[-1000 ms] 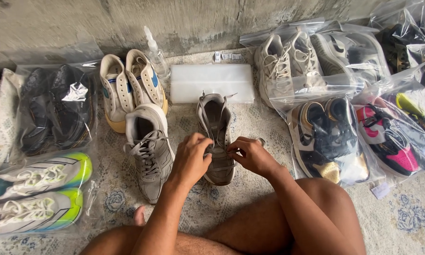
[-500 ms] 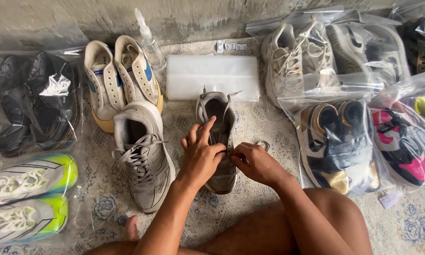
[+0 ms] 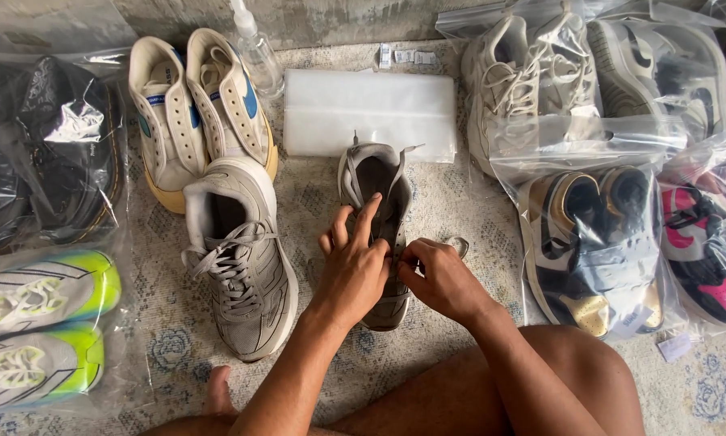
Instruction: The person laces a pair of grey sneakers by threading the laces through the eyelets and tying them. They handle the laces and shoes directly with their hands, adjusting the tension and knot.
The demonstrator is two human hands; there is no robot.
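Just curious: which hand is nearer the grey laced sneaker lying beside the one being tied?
Left. The left hand is just right of that grey laced sneaker; the right hand lies farther right, beyond the other shoe.
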